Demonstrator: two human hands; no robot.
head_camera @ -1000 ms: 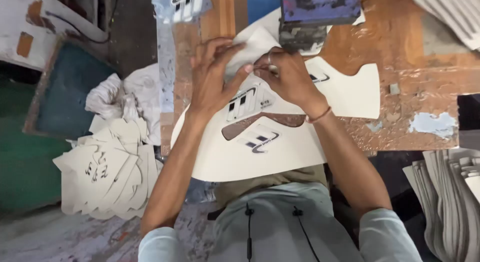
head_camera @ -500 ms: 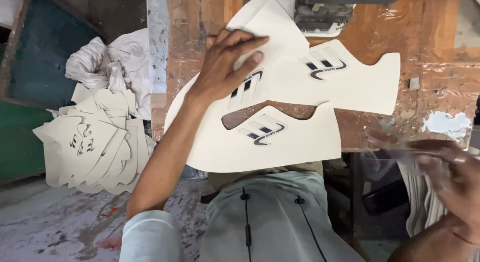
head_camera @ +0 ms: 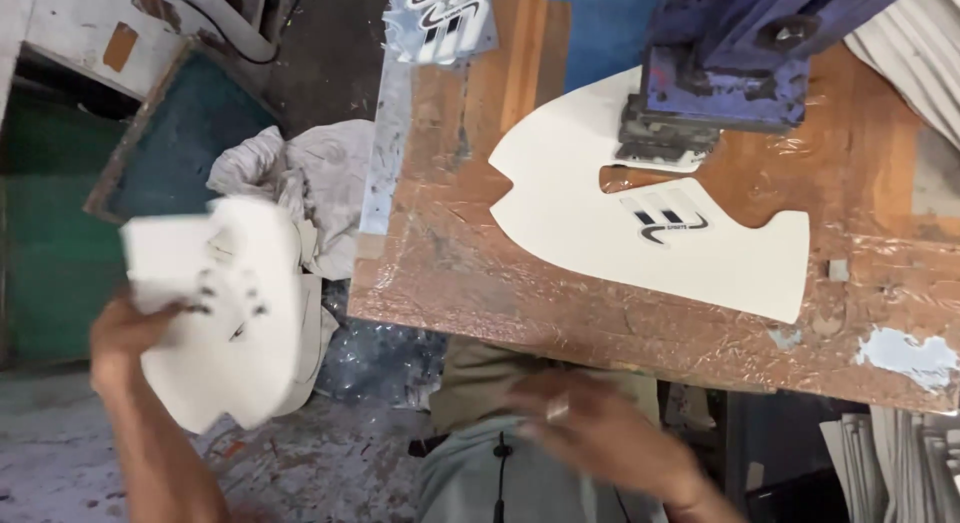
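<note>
My left hand point(head_camera: 125, 338) grips a white cut-out sheet point(head_camera: 235, 308) with small dark printed marks, held out over the floor to the left of the table; it is blurred by motion. A second white cut-out sheet point(head_camera: 640, 238) with a dark printed mark lies flat on the brown table point(head_camera: 470, 273), its far edge tucked under a blue press head point(head_camera: 720, 73). My right hand point(head_camera: 590, 433) hovers blurred below the table's near edge, over my lap, with nothing visible in it.
White rags point(head_camera: 300, 178) and more white sheets lie on the floor left of the table. A dark framed screen point(head_camera: 170, 133) leans at the far left. A printed film point(head_camera: 440, 18) sits at the table's back. Stacked white sheets point(head_camera: 890, 463) stand at lower right.
My left hand has lifted the top white sheet off the table and swung it left over the floor. One sheet stays under the press. My right hand moved in toward my lap.
</note>
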